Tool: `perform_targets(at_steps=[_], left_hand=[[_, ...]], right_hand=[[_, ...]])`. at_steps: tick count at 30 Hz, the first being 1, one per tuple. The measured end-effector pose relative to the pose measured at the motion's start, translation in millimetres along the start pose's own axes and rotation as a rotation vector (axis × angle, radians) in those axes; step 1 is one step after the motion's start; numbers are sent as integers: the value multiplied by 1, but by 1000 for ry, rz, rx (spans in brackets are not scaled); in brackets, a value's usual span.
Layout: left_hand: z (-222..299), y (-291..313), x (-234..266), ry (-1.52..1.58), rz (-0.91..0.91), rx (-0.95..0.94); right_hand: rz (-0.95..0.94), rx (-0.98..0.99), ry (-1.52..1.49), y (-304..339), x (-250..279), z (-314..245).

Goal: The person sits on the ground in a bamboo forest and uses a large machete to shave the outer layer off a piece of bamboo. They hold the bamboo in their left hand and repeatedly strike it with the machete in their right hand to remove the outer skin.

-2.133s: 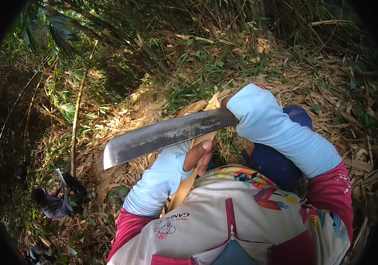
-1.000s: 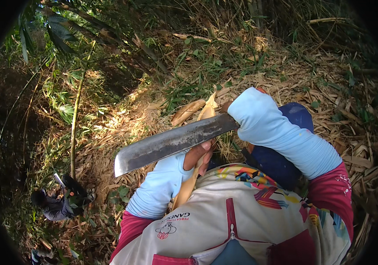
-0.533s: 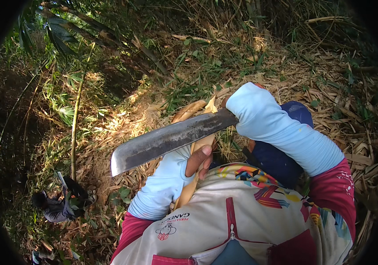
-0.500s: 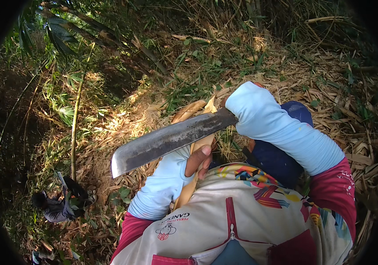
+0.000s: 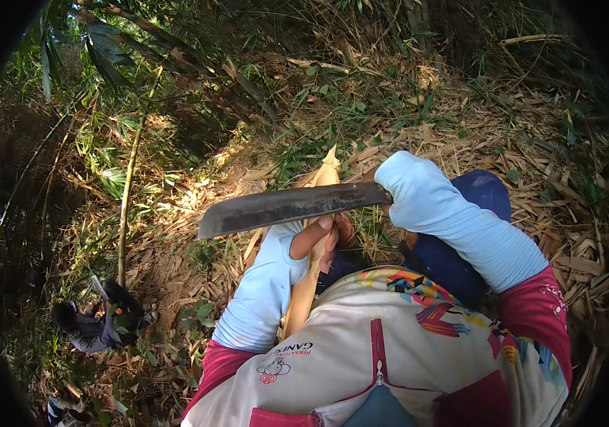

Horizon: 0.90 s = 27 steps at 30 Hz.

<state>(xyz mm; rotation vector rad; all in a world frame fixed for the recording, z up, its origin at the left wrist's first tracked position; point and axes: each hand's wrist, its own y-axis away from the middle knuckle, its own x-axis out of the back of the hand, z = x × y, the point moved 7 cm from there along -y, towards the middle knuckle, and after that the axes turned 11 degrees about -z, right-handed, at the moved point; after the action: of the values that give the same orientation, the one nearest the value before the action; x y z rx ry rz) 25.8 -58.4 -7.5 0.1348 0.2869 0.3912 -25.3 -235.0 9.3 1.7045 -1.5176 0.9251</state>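
A machete with a broad, dark, worn blade reaches leftward from my right hand. That hand is closed round its handle; a light-blue sleeve hides most of the grip. Behind the blade stands a long, pale-tan strip that looks like bamboo, ragged at its upper end. My left hand grips it just below the blade, thumb across the front. The strip's lower end lies against my shirt front. From this angle I cannot tell whether the blade touches the strip.
Dry leaves and bamboo litter cover the ground ahead. A thin upright bamboo stem rises at left. Another person sits low at the far left, holding something long. My dark-blue trouser leg is beside my right forearm.
The machete's blade has swung nearer to level, its tip moving up and right and its handle end dropping slightly. The strip's ragged upper end now shows upright above the blade. Both grips stay.
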Motion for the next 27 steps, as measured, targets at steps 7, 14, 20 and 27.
perform_targets(at_steps=[7, 14, 20, 27], left_hand=[[-30, -13, 38, 267, -462, -2], [-33, -9, 43, 270, -310, -35], [-16, 4, 36, 167, -79, -116], [-3, 14, 21, 282, -73, -132]], right_hand=[[29, -1, -59, 8, -16, -1], [88, 46, -208, 17, -33, 8], [-74, 139, -131, 19, -41, -16], [-121, 109, -93, 18, -54, -17]])
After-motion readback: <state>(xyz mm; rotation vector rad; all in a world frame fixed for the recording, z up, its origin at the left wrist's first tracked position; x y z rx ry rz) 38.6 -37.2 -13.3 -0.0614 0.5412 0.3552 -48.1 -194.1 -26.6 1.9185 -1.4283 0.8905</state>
